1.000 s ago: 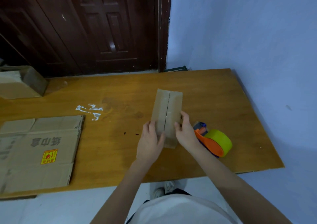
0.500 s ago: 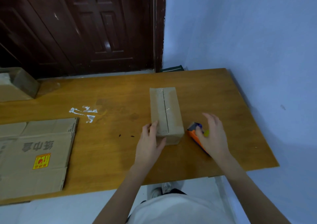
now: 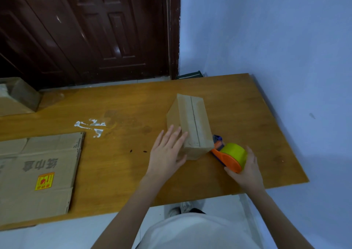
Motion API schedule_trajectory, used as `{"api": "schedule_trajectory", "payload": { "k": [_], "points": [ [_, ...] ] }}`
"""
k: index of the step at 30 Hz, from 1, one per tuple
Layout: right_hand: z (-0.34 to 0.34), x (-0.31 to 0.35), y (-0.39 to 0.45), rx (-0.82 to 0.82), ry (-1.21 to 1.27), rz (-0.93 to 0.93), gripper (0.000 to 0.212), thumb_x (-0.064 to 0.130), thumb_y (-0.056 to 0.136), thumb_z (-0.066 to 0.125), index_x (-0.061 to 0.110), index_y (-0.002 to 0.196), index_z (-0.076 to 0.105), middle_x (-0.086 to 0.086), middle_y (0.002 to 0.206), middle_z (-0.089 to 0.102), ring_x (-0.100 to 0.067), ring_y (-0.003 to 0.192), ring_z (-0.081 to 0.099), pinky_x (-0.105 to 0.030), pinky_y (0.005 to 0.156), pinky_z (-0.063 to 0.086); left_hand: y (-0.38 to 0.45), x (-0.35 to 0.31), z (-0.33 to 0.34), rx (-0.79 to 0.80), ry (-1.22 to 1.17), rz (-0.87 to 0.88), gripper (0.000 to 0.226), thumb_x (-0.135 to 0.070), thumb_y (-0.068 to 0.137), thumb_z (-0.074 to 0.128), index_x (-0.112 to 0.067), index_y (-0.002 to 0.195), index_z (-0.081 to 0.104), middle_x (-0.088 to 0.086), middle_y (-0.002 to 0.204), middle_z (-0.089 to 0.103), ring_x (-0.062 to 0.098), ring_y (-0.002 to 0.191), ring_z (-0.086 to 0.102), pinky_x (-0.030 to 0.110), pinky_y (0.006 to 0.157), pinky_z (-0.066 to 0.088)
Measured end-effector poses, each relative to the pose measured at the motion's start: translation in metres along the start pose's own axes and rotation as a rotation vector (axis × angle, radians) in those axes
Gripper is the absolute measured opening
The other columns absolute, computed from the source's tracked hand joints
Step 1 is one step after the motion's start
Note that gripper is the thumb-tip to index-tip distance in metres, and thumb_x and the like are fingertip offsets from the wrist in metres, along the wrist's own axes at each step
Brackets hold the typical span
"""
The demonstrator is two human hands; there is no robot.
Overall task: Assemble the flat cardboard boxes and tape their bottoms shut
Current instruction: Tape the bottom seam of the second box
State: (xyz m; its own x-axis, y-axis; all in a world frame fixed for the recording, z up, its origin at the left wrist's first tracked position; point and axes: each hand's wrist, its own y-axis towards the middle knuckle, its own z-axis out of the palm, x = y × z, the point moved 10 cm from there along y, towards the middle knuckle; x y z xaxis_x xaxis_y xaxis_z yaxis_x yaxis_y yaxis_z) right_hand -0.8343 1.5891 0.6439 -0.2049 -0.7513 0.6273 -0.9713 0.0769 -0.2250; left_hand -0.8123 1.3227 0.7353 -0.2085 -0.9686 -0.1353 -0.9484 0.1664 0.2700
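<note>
Cardboard box (image 3: 191, 126), small, brown and rectangular, is sitting in the head view on the orange-brown wooden table (image 3: 123, 164), right of the table's centre, with its flap seam running lengthwise along the upward-facing side. The left hand (image 3: 167, 153) is lying with straight, spread fingers against the box's near left side, the fingertips touching the cardboard. The right hand (image 3: 245, 169) is gripping the orange tape dispenser with yellow-green tape roll (image 3: 229, 156), fingers and thumb curled around the roll. The dispenser is sitting just beside the box's near right corner, its dark front end reaching that corner; whether it is touching the cardboard cannot be told.

Flattened brown cardboard sheet with a yellow-and-red label (image 3: 38, 174) is lying on the table's left part, well apart from the box. White paint-like smear (image 3: 91, 125) is showing on the tabletop between the sheet and the box. Another brown cardboard carton (image 3: 17, 98) is resting at the far left edge. Dark brown panelled door (image 3: 91, 29) is standing behind the table, and the pale blue wall (image 3: 266, 39) is running along the table's right side.
</note>
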Motion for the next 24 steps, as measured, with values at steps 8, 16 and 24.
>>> {"api": "schedule_trajectory", "payload": {
  "k": [8, 16, 24],
  "points": [
    [0.006, -0.028, 0.0, -0.078, 0.169, 0.032, 0.113, 0.014, 0.065, 0.085, 0.014, 0.149, 0.01, -0.014, 0.148, 0.029, -0.033, 0.132, 0.036, -0.05, 0.101, 0.04, 0.002, 0.007, -0.001, -0.018, 0.014, -0.026, 0.053, -0.045, 0.092, 0.038, -0.004, 0.114, 0.064, 0.01, 0.13, 0.059, 0.024, 0.129, 0.049, 0.04, 0.11, 0.028],
    [0.005, -0.023, 0.003, -0.081, 0.234, -0.044, 0.096, 0.01, 0.072, 0.08, 0.014, 0.147, 0.021, -0.011, 0.142, 0.038, -0.028, 0.121, 0.045, -0.037, 0.09, 0.042, -0.005, 0.007, 0.002, -0.046, -0.187, 0.068, 0.03, -0.028, 0.093, 0.043, -0.007, 0.095, 0.064, 0.007, 0.111, 0.064, 0.02, 0.106, 0.054, 0.034, 0.084, 0.054],
    [0.004, -0.033, 0.003, -0.059, 0.424, -0.016, 0.079, 0.007, 0.069, 0.083, 0.013, 0.133, 0.038, -0.005, 0.118, 0.053, -0.026, 0.106, 0.056, -0.038, 0.081, 0.051, 0.0, -0.005, -0.003, -0.033, -0.158, 0.215, 0.019, -0.012, 0.086, 0.061, -0.012, 0.104, 0.068, 0.001, 0.104, 0.064, 0.018, 0.096, 0.056, 0.028, 0.073, 0.047]
  ]
}}
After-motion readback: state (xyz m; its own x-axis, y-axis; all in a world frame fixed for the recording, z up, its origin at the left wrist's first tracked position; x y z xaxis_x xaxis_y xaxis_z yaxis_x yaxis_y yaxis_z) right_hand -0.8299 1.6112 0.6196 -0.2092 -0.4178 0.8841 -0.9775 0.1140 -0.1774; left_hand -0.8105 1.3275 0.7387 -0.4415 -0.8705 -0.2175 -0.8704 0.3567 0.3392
